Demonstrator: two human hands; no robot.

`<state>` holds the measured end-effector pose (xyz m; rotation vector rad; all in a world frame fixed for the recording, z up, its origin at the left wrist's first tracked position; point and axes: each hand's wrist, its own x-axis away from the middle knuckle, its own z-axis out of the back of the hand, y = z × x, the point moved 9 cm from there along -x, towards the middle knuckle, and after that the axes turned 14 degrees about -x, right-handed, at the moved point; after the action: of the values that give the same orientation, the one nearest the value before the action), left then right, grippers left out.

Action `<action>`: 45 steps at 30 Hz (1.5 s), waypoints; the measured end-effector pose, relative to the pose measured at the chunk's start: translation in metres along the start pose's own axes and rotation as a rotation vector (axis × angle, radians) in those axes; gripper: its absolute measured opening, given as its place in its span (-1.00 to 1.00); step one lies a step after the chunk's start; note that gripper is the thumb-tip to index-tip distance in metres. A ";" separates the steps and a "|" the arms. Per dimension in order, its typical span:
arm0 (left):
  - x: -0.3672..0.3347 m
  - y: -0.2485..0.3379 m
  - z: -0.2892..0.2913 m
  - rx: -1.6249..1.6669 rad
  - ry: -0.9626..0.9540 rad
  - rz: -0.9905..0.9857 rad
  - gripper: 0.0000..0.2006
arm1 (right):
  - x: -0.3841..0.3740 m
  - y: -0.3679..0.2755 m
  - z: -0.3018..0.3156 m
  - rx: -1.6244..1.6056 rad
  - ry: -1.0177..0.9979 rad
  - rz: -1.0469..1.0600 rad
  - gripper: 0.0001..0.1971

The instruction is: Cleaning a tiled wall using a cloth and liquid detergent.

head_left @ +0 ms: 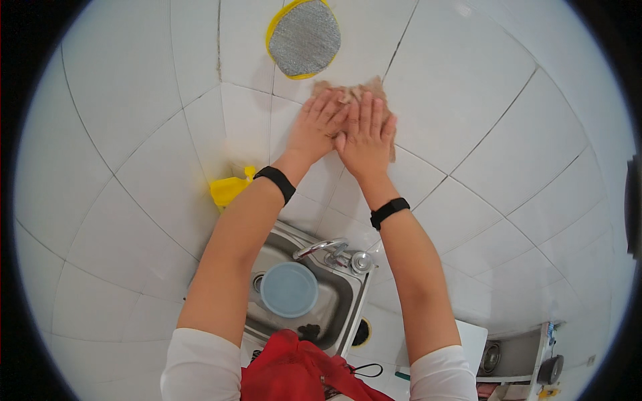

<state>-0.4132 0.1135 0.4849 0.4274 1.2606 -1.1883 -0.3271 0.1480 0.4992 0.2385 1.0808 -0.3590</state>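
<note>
My left hand [314, 125] and my right hand [366, 139] are raised side by side against the white tiled wall [468, 110]. Both lie flat with fingers stretched out, pressing on a light brown cloth [376, 87]. The cloth is crumpled along its upper edge and shows past the fingertips and beside the right hand; the rest is hidden under my palms. Just above it on the wall is a round silver scrubbing pad [304, 39] with a yellow rim. Each wrist wears a black band.
Below my arms stands a steel sink [342, 287] with a chrome faucet [321, 247] and a blue-grey round basin [289, 289] inside. A yellow item [229, 191] is partly behind my left forearm. At lower right are open shelves [518, 357] with metal ware.
</note>
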 end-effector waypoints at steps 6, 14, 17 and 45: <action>0.047 -0.041 -0.022 0.016 -0.162 0.227 -0.29 | -0.015 -0.050 -0.030 0.005 -0.133 0.207 -0.34; 0.063 0.017 -0.029 0.063 -0.268 0.378 -0.20 | 0.010 -0.028 -0.023 0.162 -0.252 0.398 -0.40; 0.066 0.053 -0.034 0.103 -0.366 0.445 -0.17 | 0.032 -0.006 -0.005 0.096 -0.273 0.407 -0.39; 0.027 0.407 0.026 0.291 -0.180 0.292 -0.26 | 0.232 0.233 0.189 0.265 -0.225 0.242 -0.46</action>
<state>-0.0559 0.2406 0.3328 0.6787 0.8394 -1.1333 0.0169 0.2542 0.3817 0.5473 0.7708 -0.3028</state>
